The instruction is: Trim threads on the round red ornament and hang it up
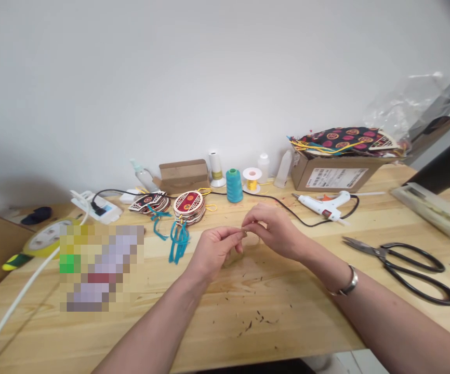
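My left hand (217, 250) and my right hand (270, 228) meet over the middle of the wooden table (287, 322), fingertips touching. Both are closed in a pinch on something small and thin, too small to name. Behind them stands a cone of teal thread (234, 186), beside a spool of yellow cord (252, 180). A stack of round patterned pieces with teal tassels (189, 205) lies behind my left hand, and another patterned stack (149, 201) is left of it. Small dark scraps (256, 318) are scattered on the table in front of my hands.
Black-handled scissors (383, 254) and a white glue gun (324, 205) lie at the right. Behind them stands a full cardboard box (330, 174). A power strip (102, 208) and a yellow cable reel (49, 236) are at the left.
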Demonstrator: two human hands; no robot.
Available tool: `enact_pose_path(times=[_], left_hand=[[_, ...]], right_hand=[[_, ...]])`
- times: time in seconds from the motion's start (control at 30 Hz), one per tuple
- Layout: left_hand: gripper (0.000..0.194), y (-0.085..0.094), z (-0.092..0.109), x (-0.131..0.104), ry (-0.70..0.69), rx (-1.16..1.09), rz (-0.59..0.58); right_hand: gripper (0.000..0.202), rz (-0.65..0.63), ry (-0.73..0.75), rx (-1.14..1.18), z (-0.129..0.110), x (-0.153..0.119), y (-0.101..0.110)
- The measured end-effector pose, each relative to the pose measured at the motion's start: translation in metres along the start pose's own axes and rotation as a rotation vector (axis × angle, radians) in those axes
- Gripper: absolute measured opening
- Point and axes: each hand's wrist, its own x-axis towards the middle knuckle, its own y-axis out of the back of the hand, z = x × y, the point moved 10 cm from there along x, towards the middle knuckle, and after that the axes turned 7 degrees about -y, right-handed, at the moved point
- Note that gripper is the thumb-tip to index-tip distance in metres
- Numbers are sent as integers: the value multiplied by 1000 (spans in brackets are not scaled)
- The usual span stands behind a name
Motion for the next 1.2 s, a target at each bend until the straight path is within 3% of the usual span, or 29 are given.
enact_pose_path(times=[0.13, 0.27, 0.4, 0.73, 1.2], left_hand=[[24, -4, 1, -1, 13, -75, -19], [27, -7, 1, -2, 32, -134, -54], [29, -10, 0, -2, 45, -201, -73], [30, -9, 3, -2, 32, -256, -30], [23, 3, 4, 1, -35, -160, 56]], right_hand=[[10, -106, -275, 320, 28, 3, -10], [10, -189, -414, 541, 38, 0, -22], [12, -246, -453, 665, 38, -2, -29], [21, -181, -597, 783, 53, -8, -36], [21, -202, -588, 743, 52, -9, -34]])
